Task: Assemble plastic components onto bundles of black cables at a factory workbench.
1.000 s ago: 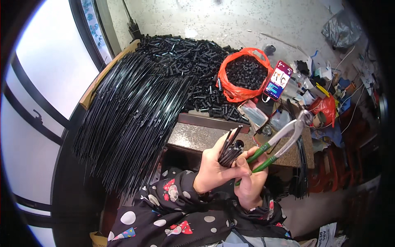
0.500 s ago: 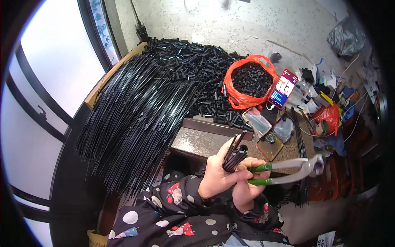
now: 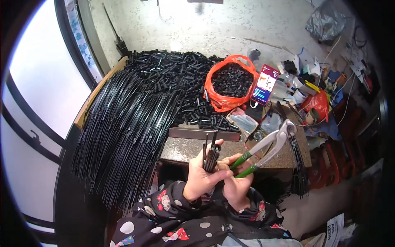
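My left hand (image 3: 197,179) is closed round a small bunch of thin black rods (image 3: 211,159), their ends pointing up. My right hand (image 3: 239,190) grips a pair of pincers (image 3: 269,153) with green handles and a grey metal head. Its head points up to the right, over the table's front edge. The two hands touch, and the fingers where they meet partly hide one another. Left of them lies a big heap of long, thin black rods (image 3: 123,140), hanging over the table's front. Behind is a pile of short black tubular pieces (image 3: 164,68).
An orange-red plastic bag (image 3: 224,105) full of small black parts stands on the speckled table (image 3: 185,150). A lit phone (image 3: 264,84) leans beside it. A metal bar (image 3: 203,134) lies before the pile. Clutter and cables fill the right; another rod bundle (image 3: 299,173) hangs there.
The whole view has shifted, so the table things sit farther left. The pincers have tilted from nearly level to pointing up to the right. Both hands keep their hold.
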`<state>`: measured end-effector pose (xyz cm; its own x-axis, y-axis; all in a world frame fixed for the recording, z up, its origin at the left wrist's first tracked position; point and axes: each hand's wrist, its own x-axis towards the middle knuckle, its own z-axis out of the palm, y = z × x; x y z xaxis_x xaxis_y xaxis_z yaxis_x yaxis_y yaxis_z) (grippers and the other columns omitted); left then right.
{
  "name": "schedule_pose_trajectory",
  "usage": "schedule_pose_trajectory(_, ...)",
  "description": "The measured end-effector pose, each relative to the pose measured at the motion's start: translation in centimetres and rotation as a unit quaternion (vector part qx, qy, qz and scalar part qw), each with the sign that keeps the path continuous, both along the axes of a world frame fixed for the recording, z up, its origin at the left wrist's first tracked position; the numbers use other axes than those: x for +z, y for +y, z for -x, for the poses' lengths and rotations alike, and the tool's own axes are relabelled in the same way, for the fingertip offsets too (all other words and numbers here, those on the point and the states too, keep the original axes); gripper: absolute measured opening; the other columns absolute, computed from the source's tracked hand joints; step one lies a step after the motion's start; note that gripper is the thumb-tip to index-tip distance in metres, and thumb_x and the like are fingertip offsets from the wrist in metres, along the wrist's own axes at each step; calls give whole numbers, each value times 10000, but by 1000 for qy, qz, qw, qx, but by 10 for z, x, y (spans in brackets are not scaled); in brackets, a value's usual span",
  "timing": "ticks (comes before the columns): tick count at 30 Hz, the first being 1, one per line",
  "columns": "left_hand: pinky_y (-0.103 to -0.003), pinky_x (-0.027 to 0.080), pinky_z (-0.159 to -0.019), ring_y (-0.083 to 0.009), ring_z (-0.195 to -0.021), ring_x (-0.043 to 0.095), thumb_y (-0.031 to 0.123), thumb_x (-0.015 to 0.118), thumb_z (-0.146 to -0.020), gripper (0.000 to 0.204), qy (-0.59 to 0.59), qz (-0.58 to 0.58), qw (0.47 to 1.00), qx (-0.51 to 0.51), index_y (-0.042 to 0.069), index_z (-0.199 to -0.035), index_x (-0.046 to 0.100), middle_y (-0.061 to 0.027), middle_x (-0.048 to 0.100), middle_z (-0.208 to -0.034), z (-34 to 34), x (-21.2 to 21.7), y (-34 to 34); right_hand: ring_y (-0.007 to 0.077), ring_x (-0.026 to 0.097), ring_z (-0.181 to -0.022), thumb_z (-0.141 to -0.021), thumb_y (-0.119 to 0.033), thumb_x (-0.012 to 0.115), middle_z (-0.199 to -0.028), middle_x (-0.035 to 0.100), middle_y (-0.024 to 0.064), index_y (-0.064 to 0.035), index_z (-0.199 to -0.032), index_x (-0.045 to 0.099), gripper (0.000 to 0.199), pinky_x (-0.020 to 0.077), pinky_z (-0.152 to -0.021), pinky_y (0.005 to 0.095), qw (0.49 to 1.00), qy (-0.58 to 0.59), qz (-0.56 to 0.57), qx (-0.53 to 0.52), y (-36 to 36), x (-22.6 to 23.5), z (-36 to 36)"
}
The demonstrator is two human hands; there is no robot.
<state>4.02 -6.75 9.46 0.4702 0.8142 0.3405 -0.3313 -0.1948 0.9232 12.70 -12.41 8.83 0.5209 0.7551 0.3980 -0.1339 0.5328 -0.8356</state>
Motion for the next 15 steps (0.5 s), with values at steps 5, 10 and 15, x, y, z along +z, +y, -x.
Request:
schedule_pose_trajectory(5,-153,416,-599,2,-612,495,105,773,-661,684,20,-10,1000,-19,-13,-1241,430,48,580,-691,1,5,-2,125,557,-722,-782,34,604,-790,554,62,1,-954,458,228,467,-673,245,990,122,56,36,-5,10,-1)
schedule_pose_trajectory(10,-207,452,-631,-41,-647,516,163,805,-621,723,59,-86,994,28,-3,-1226,447,-6,588,-722,0,6,-1,103,562,-756,-792,1,634,-833,571,47,-4,-975,480,239,449,-708,220,979,182,58,72,-8,14,-2)
schedule_pose_trajectory(15,-148,376,-562,-4,-614,461,71,812,-589,787,62,-52,997,11,-7,-1264,416,70,521,-698,2,10,-5,113,564,-748,-793,6,627,-829,565,51,-4,-985,470,248,454,-691,227,976,188,76,79,-11,16,-1)
